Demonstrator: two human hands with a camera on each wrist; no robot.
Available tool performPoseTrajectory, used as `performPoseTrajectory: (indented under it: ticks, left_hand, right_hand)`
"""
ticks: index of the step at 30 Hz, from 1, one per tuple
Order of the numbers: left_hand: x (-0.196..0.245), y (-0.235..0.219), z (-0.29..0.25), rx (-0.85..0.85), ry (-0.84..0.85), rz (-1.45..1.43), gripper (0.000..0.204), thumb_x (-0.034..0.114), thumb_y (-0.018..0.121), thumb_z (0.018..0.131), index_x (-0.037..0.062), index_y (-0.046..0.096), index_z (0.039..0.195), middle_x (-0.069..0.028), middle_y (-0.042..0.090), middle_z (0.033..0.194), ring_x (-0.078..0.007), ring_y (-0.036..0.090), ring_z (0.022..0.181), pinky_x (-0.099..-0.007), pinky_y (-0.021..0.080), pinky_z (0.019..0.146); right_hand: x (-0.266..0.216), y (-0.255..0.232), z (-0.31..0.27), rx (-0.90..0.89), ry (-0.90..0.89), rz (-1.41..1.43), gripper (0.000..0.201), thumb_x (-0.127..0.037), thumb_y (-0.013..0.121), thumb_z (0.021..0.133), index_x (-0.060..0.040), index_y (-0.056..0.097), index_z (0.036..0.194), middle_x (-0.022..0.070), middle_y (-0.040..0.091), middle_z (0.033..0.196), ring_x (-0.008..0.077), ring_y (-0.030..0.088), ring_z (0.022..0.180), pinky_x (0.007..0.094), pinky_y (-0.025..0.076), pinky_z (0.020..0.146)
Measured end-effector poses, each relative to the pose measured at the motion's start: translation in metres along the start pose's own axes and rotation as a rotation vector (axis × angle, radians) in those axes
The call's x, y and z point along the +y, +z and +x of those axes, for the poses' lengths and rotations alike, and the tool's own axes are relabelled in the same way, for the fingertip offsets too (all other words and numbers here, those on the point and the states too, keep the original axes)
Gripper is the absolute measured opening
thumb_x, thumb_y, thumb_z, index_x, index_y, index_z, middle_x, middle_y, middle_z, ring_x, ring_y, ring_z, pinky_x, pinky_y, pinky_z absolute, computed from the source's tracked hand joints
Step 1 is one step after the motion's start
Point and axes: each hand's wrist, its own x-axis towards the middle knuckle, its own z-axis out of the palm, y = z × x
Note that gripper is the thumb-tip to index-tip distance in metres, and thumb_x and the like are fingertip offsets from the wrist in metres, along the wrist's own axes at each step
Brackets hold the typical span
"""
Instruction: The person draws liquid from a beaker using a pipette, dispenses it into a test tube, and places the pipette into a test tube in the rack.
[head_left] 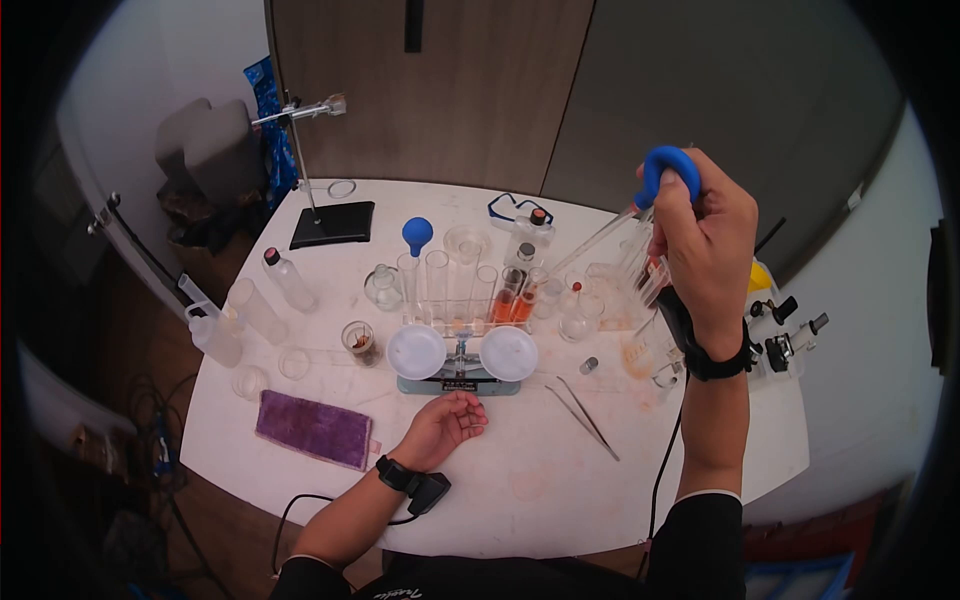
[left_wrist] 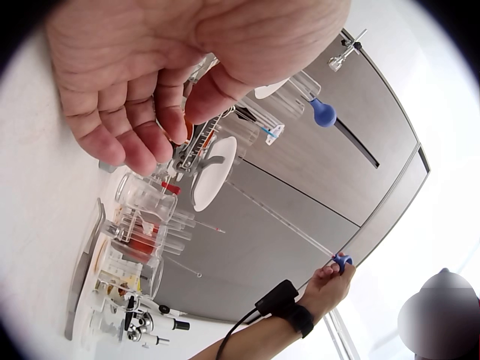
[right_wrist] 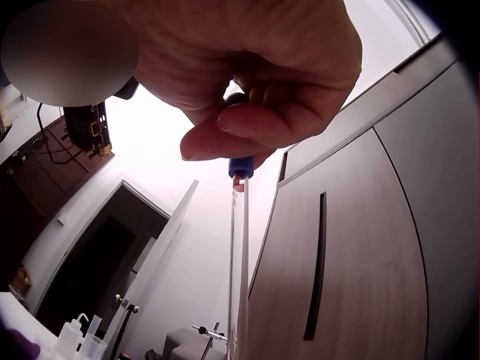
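Mostly hidden blue pipette bulb (head_left: 668,166) gripped by right hand (head_left: 708,245), left hand (head_left: 445,425) relaxed, holding nothing, beside balance (head_left: 460,360)

The head view looks down on the bench (head_left: 560,470); both wrist views look up closely, seemingly sharing the far cabinet doors (right_wrist: 360,247).

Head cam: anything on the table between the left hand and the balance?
Nothing: bare tabletop separates the left hand from the balance, seen in the head view.
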Motion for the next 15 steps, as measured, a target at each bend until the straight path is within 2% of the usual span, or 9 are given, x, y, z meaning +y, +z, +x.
performPoseTrajectory:
  ticks: [9,11,15]
  left_hand:
    - [0.0,0.001,0.0,0.001,0.0,0.001,0.014,0.018,0.05,0.093,0.0071,0.056,0.1,-0.0067,0.062,0.098,-0.0194,0.06,0.095,-0.0338,0.047,0.088]
    - [0.0,0.001,0.0,0.001,-0.002,0.002,0.014,0.018,0.05,0.093,0.0071,0.056,0.1,-0.0068,0.062,0.098,-0.0194,0.06,0.095,-0.0338,0.047,0.088]
    - [0.001,0.002,0.0,0.003,0.0,-0.003,0.014,0.018,0.05,0.093,0.0071,0.056,0.1,-0.0069,0.062,0.098,-0.0193,0.059,0.095,-0.0337,0.046,0.088]
  right_hand:
    - [0.008,-0.007,-0.004,0.031,0.009,0.072,0.017,-0.009,0.054,0.089,0.004,0.064,0.088,0.0035,0.059,0.062,0.0049,0.051,0.046,0.0194,0.039,0.043]
    - [0.013,-0.01,-0.005,0.001,-0.054,0.007,0.022,-0.012,0.048,0.096,0.0042,0.062,0.093,0.0052,0.062,0.069,0.0007,0.045,0.047,0.0166,0.037,0.042]
    - [0.016,-0.011,-0.005,0.017,-0.039,0.044,0.023,-0.013,0.048,0.097,0.0042,0.062,0.093,0.0052,0.063,0.07,0.0004,0.045,0.047,0.0163,0.038,0.042]
